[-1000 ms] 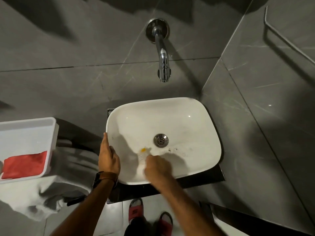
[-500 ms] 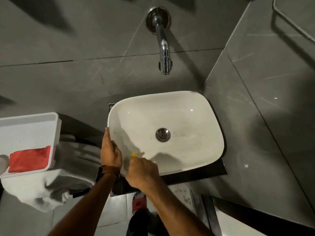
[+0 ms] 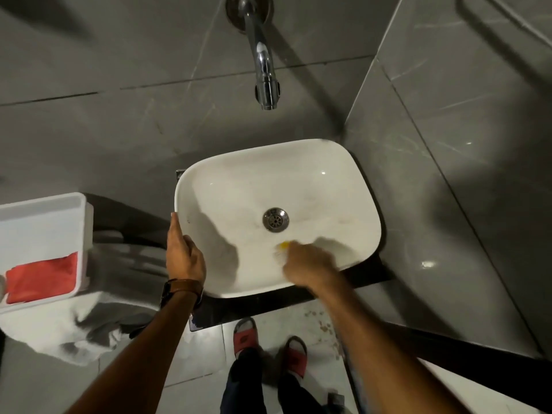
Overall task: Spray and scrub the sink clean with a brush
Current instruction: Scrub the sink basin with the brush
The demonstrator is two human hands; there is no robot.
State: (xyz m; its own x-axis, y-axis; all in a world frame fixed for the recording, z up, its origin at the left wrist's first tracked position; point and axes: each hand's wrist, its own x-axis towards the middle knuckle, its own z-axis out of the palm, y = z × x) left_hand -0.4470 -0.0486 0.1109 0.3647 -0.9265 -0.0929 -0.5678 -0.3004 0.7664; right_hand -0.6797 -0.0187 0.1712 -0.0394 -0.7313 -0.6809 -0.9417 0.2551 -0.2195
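Right hand (image 3: 309, 264) is fisted around a brush (image 3: 283, 247), only a blurred yellow-white tip showing, pressed on the basin floor of the white sink (image 3: 352, 186) just near-side of the drain (image 3: 275, 219). Left hand (image 3: 183, 258) braces the sink's left rim, fingers curled over the edge. Scrub step. To do it well: keep bristles flat, overlap short strokes, work toward the drain, cover the near wall too.

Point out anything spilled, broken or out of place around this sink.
Only brownish specks on the floor tile below the sink, near the red sandals. Nothing looks broken or askew.
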